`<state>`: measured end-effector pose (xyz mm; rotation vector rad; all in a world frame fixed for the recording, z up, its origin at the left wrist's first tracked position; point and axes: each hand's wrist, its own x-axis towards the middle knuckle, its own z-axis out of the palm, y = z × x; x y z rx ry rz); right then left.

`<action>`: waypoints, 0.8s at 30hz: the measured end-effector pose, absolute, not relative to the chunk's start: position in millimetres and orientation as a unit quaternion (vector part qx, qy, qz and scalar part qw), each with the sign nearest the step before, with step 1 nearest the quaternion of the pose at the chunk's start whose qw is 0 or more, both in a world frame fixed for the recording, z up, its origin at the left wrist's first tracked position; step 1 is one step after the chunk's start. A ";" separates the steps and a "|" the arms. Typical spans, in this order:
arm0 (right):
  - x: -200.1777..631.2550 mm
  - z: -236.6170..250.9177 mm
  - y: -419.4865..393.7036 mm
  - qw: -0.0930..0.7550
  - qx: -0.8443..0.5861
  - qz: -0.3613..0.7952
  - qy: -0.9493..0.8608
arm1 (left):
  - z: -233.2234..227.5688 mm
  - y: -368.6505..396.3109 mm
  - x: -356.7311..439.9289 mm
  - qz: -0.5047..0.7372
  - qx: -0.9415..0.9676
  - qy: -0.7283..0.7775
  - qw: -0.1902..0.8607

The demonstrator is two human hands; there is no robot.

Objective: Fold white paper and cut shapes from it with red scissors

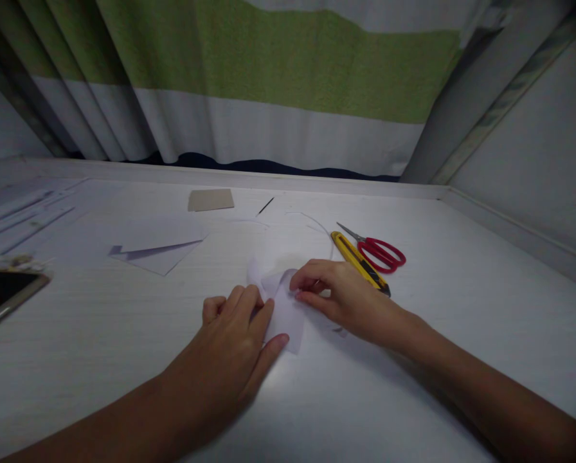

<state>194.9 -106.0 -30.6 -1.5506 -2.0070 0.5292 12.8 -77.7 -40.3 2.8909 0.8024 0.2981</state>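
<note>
- We press our left hand [237, 334] flat on a small white paper piece [283, 308] that lies near the middle of the counter [413, 386]; the fingers are spread and released, resting on the paper's left part rather than closed around it.
- Our right hand [339, 292] comes in from the right, its fingers [303, 283] pinching a raised fold of the same paper at its upper edge.
- Just beyond the right hand lies a yellow utility knife [360, 260], and beside it, toward the counter's right edge, red-handled scissors [377, 251]; the two look to be touching or nearly so.
- Toward the far left lie folded white sheets [157, 247], well apart from the hands.
- Near the far edge sits a brown card scrap [211, 200].
- A phone [6, 292] lies at the left edge, screen dark.
- A striped curtain [278, 77] hangs behind the counter.
</note>
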 end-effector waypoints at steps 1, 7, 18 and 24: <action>195.1 -32.1 -105.0 0.286 -0.568 0.213 -0.742 | -40.1 -77.8 12.9 0.098 0.957 0.265 0.064; 191.8 -32.6 -105.5 0.306 -0.555 0.253 -0.731 | -39.7 -78.0 13.1 0.091 0.959 0.261 0.059; 190.9 -34.4 -106.7 0.276 -0.582 0.187 -0.742 | -50.5 -78.5 9.3 0.112 0.957 0.268 0.011; 188.5 -28.7 -107.3 0.283 -0.565 0.176 -0.755 | -52.6 -78.1 8.8 0.106 0.961 0.257 -0.009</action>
